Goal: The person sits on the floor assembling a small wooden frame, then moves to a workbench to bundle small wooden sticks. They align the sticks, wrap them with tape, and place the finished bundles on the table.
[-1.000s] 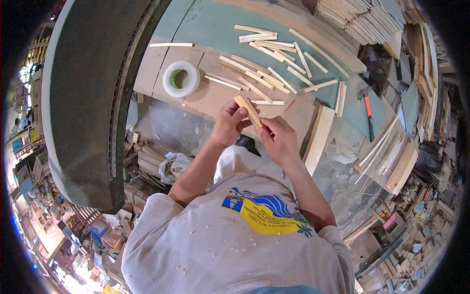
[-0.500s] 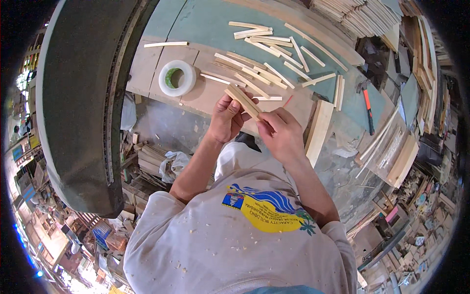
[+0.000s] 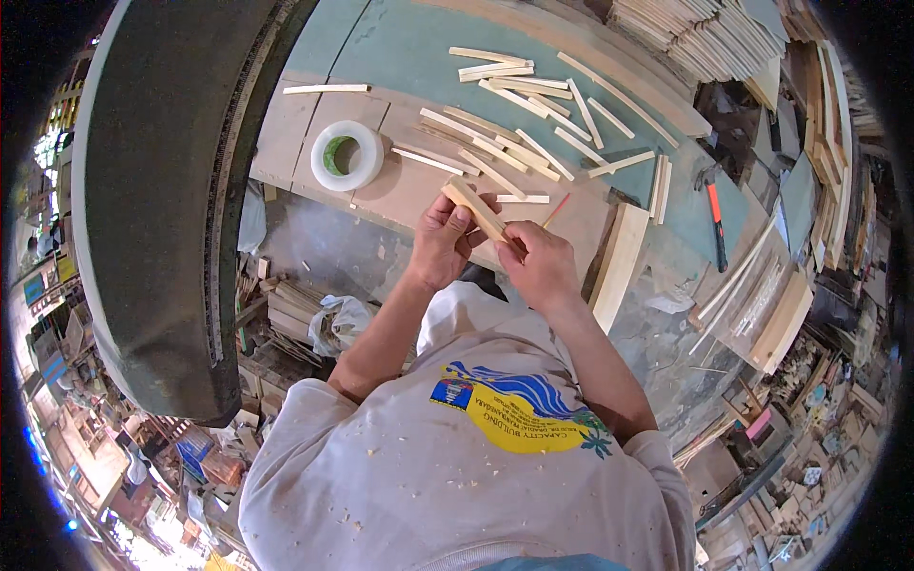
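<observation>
My left hand point(image 3: 443, 243) and my right hand point(image 3: 541, 266) hold a short pale wooden strip point(image 3: 478, 211) slantwise at the table's near edge. The left thumb presses on its upper part, and the right fingers pinch its lower end. Whether it is one piece or several stacked together, I cannot tell. Just beyond my hands, many loose wooden sticks point(image 3: 538, 164) lie scattered across the table. A thin red pencil-like stick point(image 3: 558, 208) rests right of the held wood. To the left sits a roll of clear tape point(image 3: 372, 167) with a green inner core.
A hammer point(image 3: 715, 221) with an orange and black handle lies on the right. Near it are a wide board point(image 3: 619, 262) and a stack of planks point(image 3: 783, 319). A large dark machine part point(image 3: 162, 209) rises on the left. Thin boards point(image 3: 690, 38) are piled at the far right.
The held wood has turned in my fingers, so a different face shows now. My right hand has shifted slightly left and down. The items on the table stay in place.
</observation>
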Demonstrator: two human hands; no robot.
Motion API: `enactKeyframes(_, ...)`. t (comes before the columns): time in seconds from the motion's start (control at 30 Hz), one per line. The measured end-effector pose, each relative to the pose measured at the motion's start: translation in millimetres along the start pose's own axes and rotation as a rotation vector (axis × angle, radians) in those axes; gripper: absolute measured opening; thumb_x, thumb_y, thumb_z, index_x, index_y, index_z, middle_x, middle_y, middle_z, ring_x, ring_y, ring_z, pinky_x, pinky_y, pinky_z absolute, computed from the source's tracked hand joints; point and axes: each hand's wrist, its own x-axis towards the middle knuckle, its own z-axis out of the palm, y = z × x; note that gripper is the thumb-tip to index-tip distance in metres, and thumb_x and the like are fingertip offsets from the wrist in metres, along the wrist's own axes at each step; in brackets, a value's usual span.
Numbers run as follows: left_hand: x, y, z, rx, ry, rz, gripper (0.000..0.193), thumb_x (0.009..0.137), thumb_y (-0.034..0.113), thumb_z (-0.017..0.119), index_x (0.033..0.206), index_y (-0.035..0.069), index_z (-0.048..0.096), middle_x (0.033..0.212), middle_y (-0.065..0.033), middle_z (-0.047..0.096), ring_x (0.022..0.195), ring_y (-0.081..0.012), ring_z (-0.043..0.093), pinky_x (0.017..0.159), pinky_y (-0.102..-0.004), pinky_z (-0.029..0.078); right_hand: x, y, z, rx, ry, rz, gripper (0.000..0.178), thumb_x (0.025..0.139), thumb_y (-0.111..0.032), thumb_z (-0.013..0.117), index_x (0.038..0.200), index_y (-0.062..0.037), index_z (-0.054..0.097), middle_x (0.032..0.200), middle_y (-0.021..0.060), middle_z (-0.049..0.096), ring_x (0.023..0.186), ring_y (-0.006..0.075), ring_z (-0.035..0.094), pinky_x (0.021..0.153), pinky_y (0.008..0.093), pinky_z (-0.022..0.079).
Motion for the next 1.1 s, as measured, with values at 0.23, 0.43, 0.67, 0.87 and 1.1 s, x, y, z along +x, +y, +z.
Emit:
enactKeyframes(0.23,-4,-19,3,0.092,0.147,-0.147,0.031,0.106,0.026,0.053,0.126,0.002,0.057,0.113,-0.0099,0.068,0.093,-0.0183,0.069,0.077,-0.032,0.059,5,13,26,-0.171,0.029,-0.097,0.02,0.085,-0.014,0.07,0.102,-0.0054,0.064,0.092,0.0121,0.07,0.08,0.0317,0.07,0.067,0.0439,0.056)
enactKeyframes(0.43,8,-21,-4,0.26,0.369,-0.244,0.024,0.107,0.023,0.051,0.115,0.003,0.06,0.092,-0.0065,0.068,0.071,-0.016,0.067,0.059,-0.0305,0.056,10,11,40,-0.247,-0.019,-0.073,0.023,0.086,-0.015,0.069,0.107,-0.0069,0.063,0.098,0.012,0.07,0.082,0.0334,0.07,0.068,0.0449,0.057)
enactKeyframes(0.67,10,-25,21,0.171,0.194,-0.213,0.026,0.107,0.024,0.051,0.119,0.002,0.058,0.105,-0.0093,0.068,0.085,-0.0182,0.068,0.07,-0.0316,0.058,5,33,28,-0.103,0.084,-0.054,0.027,0.085,-0.013,0.071,0.109,-0.0054,0.063,0.094,0.0116,0.07,0.082,0.0348,0.069,0.068,0.0459,0.056)
enactKeyframes(0.87,28,-78,42,0.074,-0.032,-0.396,0.034,0.106,0.021,0.052,0.133,0.0,0.054,0.122,-0.0111,0.065,0.11,-0.0218,0.066,0.097,-0.0351,0.054,-41,78,-14,0.18,0.202,0.344,0.019,0.087,-0.012,0.073,0.101,-0.0003,0.068,0.079,0.0099,0.069,0.071,0.0206,0.068,0.065,0.035,0.054)
enactKeyframes(1.1,48,-117,98,0.359,-0.235,-0.507,0.029,0.106,0.021,0.051,0.126,0.002,0.06,0.108,-0.0077,0.068,0.094,-0.0125,0.066,0.083,-0.0268,0.054,-91,105,-50,0.446,0.422,0.634,0.023,0.088,-0.018,0.074,0.095,0.003,0.067,0.084,0.0135,0.071,0.082,0.0184,0.069,0.075,0.0318,0.053)
